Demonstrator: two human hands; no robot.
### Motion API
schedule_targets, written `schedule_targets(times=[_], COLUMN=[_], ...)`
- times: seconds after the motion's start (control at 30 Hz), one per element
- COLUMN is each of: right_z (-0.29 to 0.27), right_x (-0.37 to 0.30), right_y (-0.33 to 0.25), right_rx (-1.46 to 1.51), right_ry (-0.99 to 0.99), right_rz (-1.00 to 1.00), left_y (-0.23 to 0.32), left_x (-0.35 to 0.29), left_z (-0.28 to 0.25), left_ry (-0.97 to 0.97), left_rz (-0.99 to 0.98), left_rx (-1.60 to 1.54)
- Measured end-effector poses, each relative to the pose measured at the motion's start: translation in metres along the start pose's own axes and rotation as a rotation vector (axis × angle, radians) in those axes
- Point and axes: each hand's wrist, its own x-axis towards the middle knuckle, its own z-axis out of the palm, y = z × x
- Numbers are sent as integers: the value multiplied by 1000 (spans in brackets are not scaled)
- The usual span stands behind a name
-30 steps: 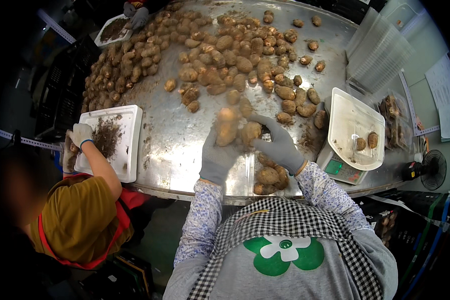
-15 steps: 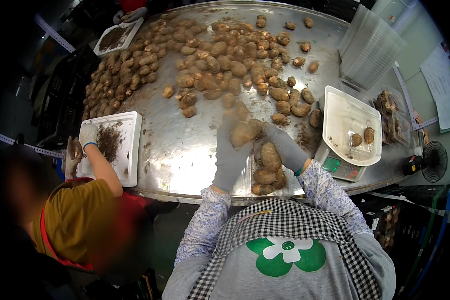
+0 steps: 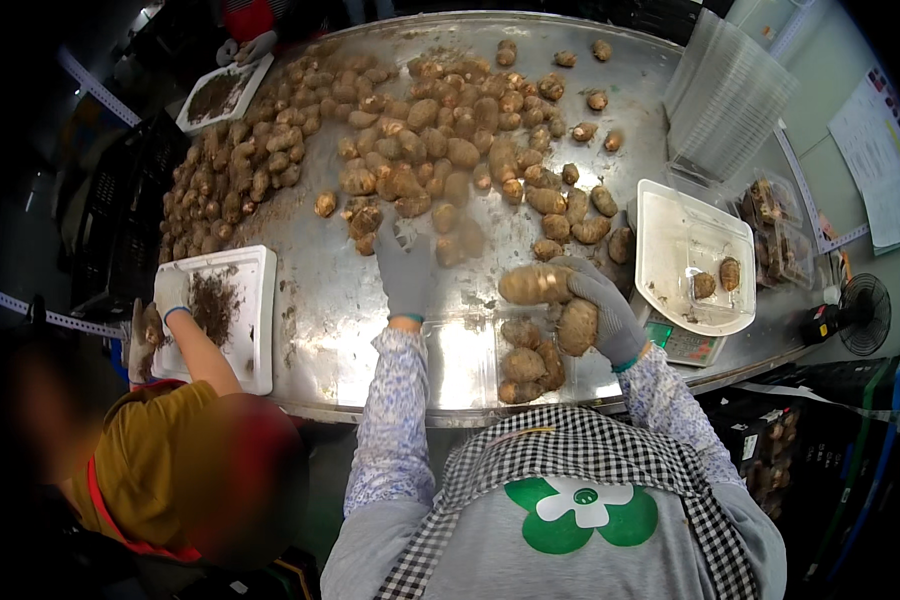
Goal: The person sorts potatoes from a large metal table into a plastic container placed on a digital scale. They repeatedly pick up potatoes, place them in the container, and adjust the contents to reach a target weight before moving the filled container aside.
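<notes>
Midway across the table [image 3: 320, 320], some tubers [image 3: 465, 240] are blurred; beyond the table's far-left corner, a person in red [image 3: 248, 18] is cut off.

Tuber pile [image 3: 410, 145] left of scale [image 3: 686, 346]

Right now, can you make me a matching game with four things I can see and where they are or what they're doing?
Things:
1. Left hand in a grey glove
2. Right hand in a grey glove
3. White plastic tray with two tubers inside
4. Small round black fan

Places and states:
A. On top of a scale
B. Past the right end of the silver metal table
C. Fingers pointing toward the big heap of brown tubers
D. Holding rough brown tubers above the table

Right pairs: 1-C, 2-D, 3-A, 4-B
</notes>
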Motion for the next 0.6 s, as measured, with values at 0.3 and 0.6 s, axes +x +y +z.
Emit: schedule_targets(times=[0.3, 0.6], right_z=[-11, -97], right_x=[-58, -132], right_y=[-54, -160], right_rx=[-186, -490], right_ry=[126, 635], right_rz=[18, -526], left_y=[13, 11], left_x=[13, 14], left_z=[88, 79], left_ry=[-453, -411], left_rz=[90, 32], left_rx=[678, 543])
